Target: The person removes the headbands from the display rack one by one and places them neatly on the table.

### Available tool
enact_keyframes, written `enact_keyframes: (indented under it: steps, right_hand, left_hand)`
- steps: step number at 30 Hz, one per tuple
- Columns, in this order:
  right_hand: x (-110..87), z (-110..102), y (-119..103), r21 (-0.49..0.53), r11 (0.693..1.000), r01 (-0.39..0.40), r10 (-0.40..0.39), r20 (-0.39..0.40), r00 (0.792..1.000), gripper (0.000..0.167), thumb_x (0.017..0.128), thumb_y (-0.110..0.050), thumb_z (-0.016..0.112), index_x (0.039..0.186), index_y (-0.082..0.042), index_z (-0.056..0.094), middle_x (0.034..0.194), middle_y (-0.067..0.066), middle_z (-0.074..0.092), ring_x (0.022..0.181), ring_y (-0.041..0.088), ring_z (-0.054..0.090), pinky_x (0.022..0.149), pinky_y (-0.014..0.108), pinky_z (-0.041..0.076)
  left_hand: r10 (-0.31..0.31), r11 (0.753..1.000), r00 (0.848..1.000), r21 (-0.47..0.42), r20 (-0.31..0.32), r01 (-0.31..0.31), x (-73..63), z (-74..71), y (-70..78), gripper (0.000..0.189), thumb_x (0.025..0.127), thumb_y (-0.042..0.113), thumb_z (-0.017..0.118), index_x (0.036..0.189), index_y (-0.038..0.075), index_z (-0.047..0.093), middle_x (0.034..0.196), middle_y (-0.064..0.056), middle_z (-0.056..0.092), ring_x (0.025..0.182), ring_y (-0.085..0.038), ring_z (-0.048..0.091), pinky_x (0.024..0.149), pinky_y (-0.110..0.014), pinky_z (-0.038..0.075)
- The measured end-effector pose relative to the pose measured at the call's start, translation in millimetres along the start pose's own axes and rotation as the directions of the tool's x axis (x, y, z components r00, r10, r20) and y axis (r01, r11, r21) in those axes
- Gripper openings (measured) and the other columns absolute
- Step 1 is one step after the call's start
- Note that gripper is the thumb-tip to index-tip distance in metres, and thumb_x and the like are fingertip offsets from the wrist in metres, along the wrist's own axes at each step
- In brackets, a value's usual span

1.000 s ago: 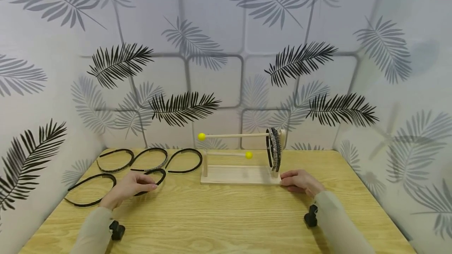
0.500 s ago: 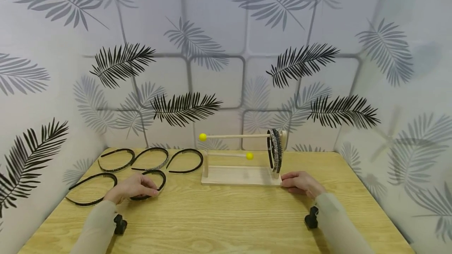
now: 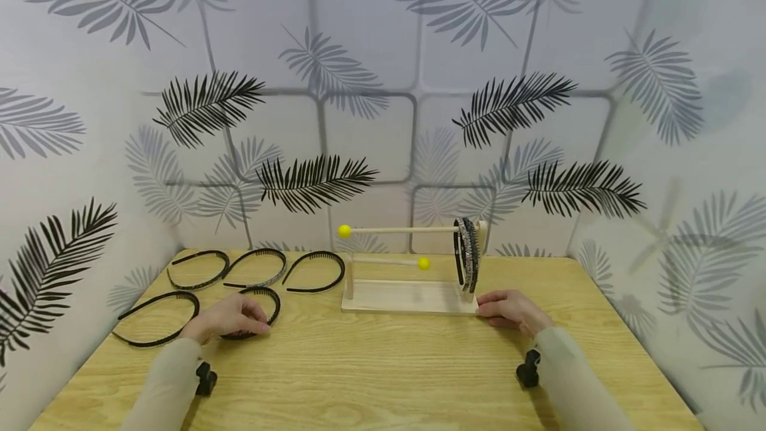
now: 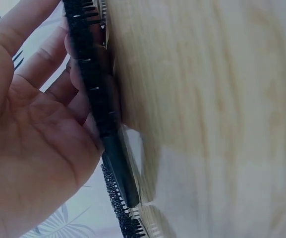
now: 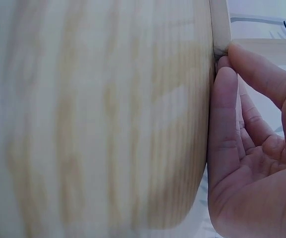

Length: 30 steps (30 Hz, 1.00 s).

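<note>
Plainly, one black headband point(image 4: 98, 99), on or just above the table point(image 3: 383, 371), is touched by the left hand point(image 3: 224, 318); with its fingertips partly hidden or cut off, whether it is pinched cannot be told. Four other headbands point(image 3: 344, 270) are spread behind and left. One wooden rack point(image 3: 407, 296) is held at its corner between the right hand's point(image 3: 511, 309) thumb and finger. Two yellow balls point(image 3: 423, 263) are seen; the overlapping hung headbands point(image 3: 470, 255) cannot be counted.

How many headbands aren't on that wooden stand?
5: the back-left headband, back-middle headband, back-right headband and front-left headband on the table, plus the front-right headband, partly hidden by the left hand.
</note>
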State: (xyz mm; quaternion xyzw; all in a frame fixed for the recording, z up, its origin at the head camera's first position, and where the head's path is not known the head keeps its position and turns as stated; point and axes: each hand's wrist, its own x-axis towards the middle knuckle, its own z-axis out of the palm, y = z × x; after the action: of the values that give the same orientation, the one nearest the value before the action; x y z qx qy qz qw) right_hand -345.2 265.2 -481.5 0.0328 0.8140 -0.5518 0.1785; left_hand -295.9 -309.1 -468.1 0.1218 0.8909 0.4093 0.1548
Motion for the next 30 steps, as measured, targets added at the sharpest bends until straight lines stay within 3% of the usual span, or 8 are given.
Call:
enact_keyframes:
  steps: [11,18,24,30]
  right_hand:
    - [-2.7,0,-3,-0.009,1.0,0.006,-0.006,0.011,1.0,0.048,0.091,-0.012,0.07,0.133,0.005,0.055,0.114,0.008,0.069,0.087,0.007,0.067,0.08,0.028,0.057]
    - [-2.2,0,-3,0.012,1.0,0.001,-0.001,0.011,1.0,0.048,0.09,-0.012,0.071,0.132,0.005,0.056,0.108,0.004,0.07,0.085,0.006,0.067,0.077,0.026,0.057]
    - [-1.7,0,-3,0.013,1.0,-0.004,0.004,0.014,1.0,0.048,0.09,-0.012,0.071,0.132,0.004,0.056,0.108,0.004,0.07,0.084,0.005,0.067,0.077,0.025,0.057]
    - [-2.8,0,-1,-0.002,1.0,-0.009,0.009,0.011,1.0,0.049,0.09,-0.013,0.071,0.133,0.005,0.056,0.112,0.006,0.07,0.086,0.006,0.067,0.079,0.027,0.057]
  left_hand:
    - [0.009,0.999,1.0,-0.048,0.027,-0.008,1.8,-3.2,-5.2,0.023,0.087,0.026,0.076,0.095,0.005,0.072,0.071,0.003,0.062,0.056,-0.009,0.048,0.051,-0.024,0.043]
    - [0.009,0.995,1.0,-0.098,0.028,-0.006,1.8,-3.5,-0.4,0.024,0.09,0.023,0.072,0.098,0.001,0.07,0.067,0.004,0.058,0.055,-0.008,0.047,0.049,-0.023,0.041]
    - [0.101,0.989,0.993,-0.103,-0.055,-0.107,4.3,2.6,6.3,0.028,0.091,0.019,0.07,0.106,-0.004,0.067,0.08,-0.006,0.066,0.064,-0.012,0.057,0.058,-0.027,0.049]
    - [0.068,0.984,0.993,-0.156,-0.096,-0.082,7.8,12.9,21.7,0.032,0.093,0.021,0.069,0.111,-0.005,0.065,0.086,-0.015,0.066,0.062,-0.015,0.053,0.054,-0.029,0.048]
